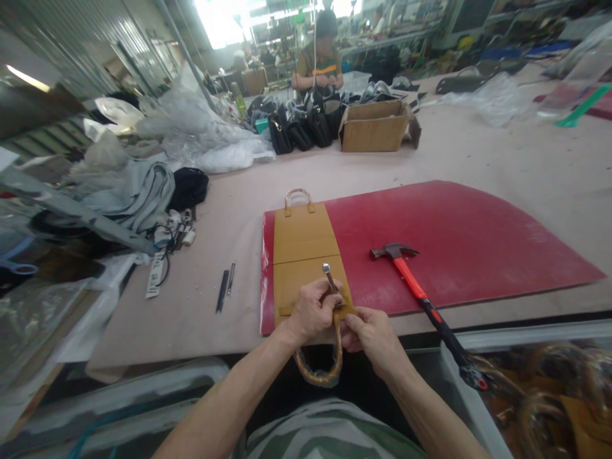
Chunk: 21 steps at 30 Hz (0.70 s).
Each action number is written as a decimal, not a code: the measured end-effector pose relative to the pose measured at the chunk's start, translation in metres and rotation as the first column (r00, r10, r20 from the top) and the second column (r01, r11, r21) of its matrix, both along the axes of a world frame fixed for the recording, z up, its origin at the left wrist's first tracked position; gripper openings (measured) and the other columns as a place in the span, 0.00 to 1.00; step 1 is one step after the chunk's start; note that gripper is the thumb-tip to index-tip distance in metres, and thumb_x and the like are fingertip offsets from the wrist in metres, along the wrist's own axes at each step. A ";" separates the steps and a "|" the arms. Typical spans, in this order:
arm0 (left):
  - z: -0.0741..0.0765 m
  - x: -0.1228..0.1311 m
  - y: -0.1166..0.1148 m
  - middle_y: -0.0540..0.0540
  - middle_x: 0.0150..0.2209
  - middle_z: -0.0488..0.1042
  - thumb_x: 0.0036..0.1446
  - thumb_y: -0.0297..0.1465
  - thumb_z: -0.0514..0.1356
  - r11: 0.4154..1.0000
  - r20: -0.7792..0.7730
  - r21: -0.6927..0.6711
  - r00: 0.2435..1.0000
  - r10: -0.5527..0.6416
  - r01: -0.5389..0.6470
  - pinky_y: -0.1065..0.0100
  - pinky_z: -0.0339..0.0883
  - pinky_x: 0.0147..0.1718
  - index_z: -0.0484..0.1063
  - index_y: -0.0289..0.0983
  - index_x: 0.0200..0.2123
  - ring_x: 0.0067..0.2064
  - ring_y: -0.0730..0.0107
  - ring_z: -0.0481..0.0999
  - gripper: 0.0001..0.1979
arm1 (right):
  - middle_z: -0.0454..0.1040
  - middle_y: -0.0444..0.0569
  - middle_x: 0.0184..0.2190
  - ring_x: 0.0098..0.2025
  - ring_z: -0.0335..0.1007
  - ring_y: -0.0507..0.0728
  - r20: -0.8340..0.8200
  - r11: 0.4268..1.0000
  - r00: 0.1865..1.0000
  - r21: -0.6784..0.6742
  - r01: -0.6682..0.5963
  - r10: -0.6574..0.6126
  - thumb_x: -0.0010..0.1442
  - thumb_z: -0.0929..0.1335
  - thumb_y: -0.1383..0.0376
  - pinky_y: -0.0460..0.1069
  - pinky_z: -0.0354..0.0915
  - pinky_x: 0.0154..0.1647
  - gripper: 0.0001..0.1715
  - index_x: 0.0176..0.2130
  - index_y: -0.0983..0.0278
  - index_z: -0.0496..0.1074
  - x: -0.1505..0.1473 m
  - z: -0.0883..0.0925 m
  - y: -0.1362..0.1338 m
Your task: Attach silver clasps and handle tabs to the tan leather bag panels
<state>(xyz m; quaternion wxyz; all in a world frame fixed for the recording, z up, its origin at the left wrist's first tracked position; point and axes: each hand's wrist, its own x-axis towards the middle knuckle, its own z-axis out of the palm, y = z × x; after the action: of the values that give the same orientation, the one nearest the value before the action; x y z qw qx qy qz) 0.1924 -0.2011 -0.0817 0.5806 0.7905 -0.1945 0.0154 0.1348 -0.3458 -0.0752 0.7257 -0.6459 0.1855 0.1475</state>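
A tan leather bag panel (306, 242) lies on the red board, with a wrapped handle on its far end. Its near handle (319, 377) hangs over the table edge. My left hand (313, 309) is closed around a metal punch (327, 273), a short rod with a shiny flat top, standing almost upright near the panel's near right corner. The punch's lower tip is hidden by my fingers. My right hand (375, 335) pinches that corner of the panel, beside the handle's tab. To the right, a claw hammer (410, 277) with a red and black grip lies across the board.
The red board (454, 236) covers much of the table. Two slim tools (223, 291) lie at left. Farther back stand black bags (303, 127) and a cardboard box (375, 127), with a person behind. A bin of wrapped handles (540, 395) sits low at right.
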 end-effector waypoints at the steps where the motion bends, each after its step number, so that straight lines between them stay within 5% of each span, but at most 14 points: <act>1: -0.001 -0.001 0.000 0.45 0.38 0.80 0.58 0.25 0.59 1.000 0.029 0.027 1.000 -0.009 0.008 0.65 0.73 0.44 0.76 0.38 0.40 0.41 0.63 0.80 0.08 | 0.75 0.49 0.21 0.19 0.69 0.52 -0.005 1.000 1.000 -0.016 -0.011 0.011 0.50 0.71 0.57 0.45 0.62 0.19 0.13 0.27 0.65 0.74 -0.002 0.000 -0.002; 6: -0.007 -0.004 0.000 0.43 0.39 0.79 0.58 0.24 0.59 0.991 0.187 0.124 0.979 -0.077 0.054 0.62 0.72 0.48 0.73 0.38 0.40 0.44 0.61 0.79 0.08 | 0.75 0.49 0.22 0.21 0.69 0.54 -0.008 0.990 0.999 -0.132 -0.049 0.049 0.52 0.70 0.52 0.46 0.62 0.19 0.17 0.27 0.63 0.75 -0.016 0.006 -0.017; 9: -0.008 -0.004 0.001 0.42 0.40 0.77 0.59 0.24 0.58 0.988 0.237 0.140 0.966 -0.101 0.069 0.62 0.72 0.49 0.72 0.38 0.40 0.45 0.60 0.78 0.06 | 0.77 0.50 0.25 0.26 0.71 0.57 0.111 0.922 0.994 -0.386 0.041 0.003 0.53 0.69 0.51 0.50 0.63 0.25 0.16 0.30 0.61 0.76 -0.018 0.014 -0.046; 11: -0.008 -0.003 0.001 0.41 0.40 0.77 0.59 0.24 0.58 0.987 0.244 0.137 0.963 -0.116 0.084 0.61 0.72 0.48 0.71 0.38 0.40 0.45 0.60 0.78 0.06 | 0.79 0.55 0.33 0.35 0.73 0.62 0.286 0.708 0.958 -0.676 0.202 0.000 0.56 0.66 0.52 0.54 0.66 0.35 0.17 0.36 0.61 0.76 -0.016 0.019 -0.073; 13: -0.007 -0.003 0.001 0.41 0.40 0.77 0.59 0.23 0.58 0.987 0.246 0.132 0.961 -0.124 0.094 0.62 0.71 0.47 0.71 0.38 0.40 0.44 0.60 0.78 0.07 | 0.77 0.62 0.42 0.43 0.72 0.68 0.386 0.388 0.916 -0.865 0.319 0.108 0.58 0.63 0.53 0.58 0.65 0.42 0.21 0.42 0.64 0.75 -0.013 0.022 -0.101; 15: -0.005 -0.003 0.000 0.42 0.39 0.76 0.58 0.22 0.58 0.988 0.250 0.124 0.961 -0.121 0.092 0.63 0.71 0.46 0.71 0.38 0.39 0.42 0.61 0.78 0.08 | 0.74 0.65 0.41 0.42 0.70 0.69 0.329 0.205 0.924 -0.935 0.289 0.197 0.57 0.64 0.54 0.59 0.62 0.41 0.18 0.40 0.65 0.72 -0.008 0.021 -0.123; 16: -0.005 -0.003 0.000 0.42 0.38 0.76 0.57 0.22 0.58 0.988 0.250 0.122 0.961 -0.119 0.091 0.63 0.71 0.45 0.71 0.38 0.39 0.41 0.61 0.77 0.08 | 0.72 0.62 0.37 0.39 0.69 0.68 0.276 0.199 0.940 -0.951 0.237 0.199 0.56 0.65 0.56 0.57 0.61 0.38 0.14 0.36 0.63 0.70 -0.006 0.019 -0.130; 17: -0.004 -0.004 -0.001 0.43 0.37 0.76 0.57 0.22 0.58 0.988 0.248 0.120 0.961 -0.120 0.092 0.64 0.70 0.44 0.71 0.37 0.39 0.41 0.62 0.77 0.08 | 0.70 0.57 0.32 0.33 0.67 0.64 0.220 0.279 0.963 -0.945 0.171 0.157 0.53 0.66 0.58 0.55 0.58 0.34 0.09 0.33 0.61 0.66 -0.004 0.018 -0.135; 20: -0.002 -0.004 -0.002 0.44 0.35 0.75 0.57 0.22 0.58 0.988 0.244 0.123 0.962 -0.122 0.094 0.65 0.69 0.41 0.71 0.37 0.37 0.38 0.63 0.75 0.06 | 0.58 0.41 0.18 0.21 0.55 0.55 0.000 0.719 1.000 -0.695 0.001 -0.001 0.46 0.69 0.65 0.51 0.51 0.26 0.14 0.28 0.57 0.57 0.007 0.015 -0.137; 21: -0.001 -0.004 -0.002 0.44 0.34 0.74 0.56 0.22 0.58 0.988 0.243 0.123 0.963 -0.119 0.091 0.65 0.68 0.40 0.70 0.37 0.36 0.37 0.63 0.75 0.06 | 0.58 0.40 0.17 0.19 0.55 0.54 -0.058 0.821 0.998 -0.571 -0.032 -0.002 0.45 0.69 0.65 0.50 0.51 0.24 0.14 0.28 0.57 0.57 0.012 0.017 -0.135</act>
<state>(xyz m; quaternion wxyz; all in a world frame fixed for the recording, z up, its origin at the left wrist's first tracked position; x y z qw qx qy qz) 0.1885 -0.2035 -0.0829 0.5067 0.8018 -0.3083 0.0728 0.1468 -0.4812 -0.0586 0.4923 -0.8306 0.2364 0.1090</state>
